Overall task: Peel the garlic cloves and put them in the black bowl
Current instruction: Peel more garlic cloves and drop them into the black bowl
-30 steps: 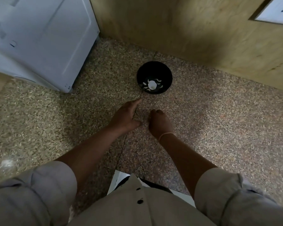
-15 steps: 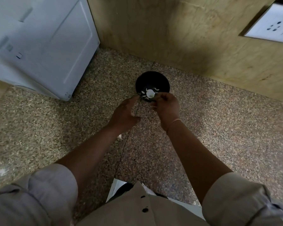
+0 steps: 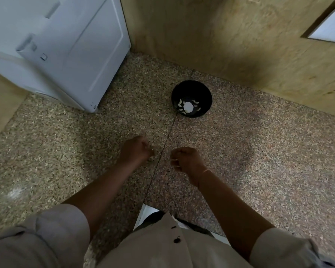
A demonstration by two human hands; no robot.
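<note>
Both hands have drawn back from the round black bowl, which stands on the speckled stone floor above the frame's centre and holds pale peeled garlic cloves. Left hand and right hand hover apart at mid-frame with fingers curled; through the blur I cannot tell whether either pinches anything. A white cabinet fills the upper left.
</note>
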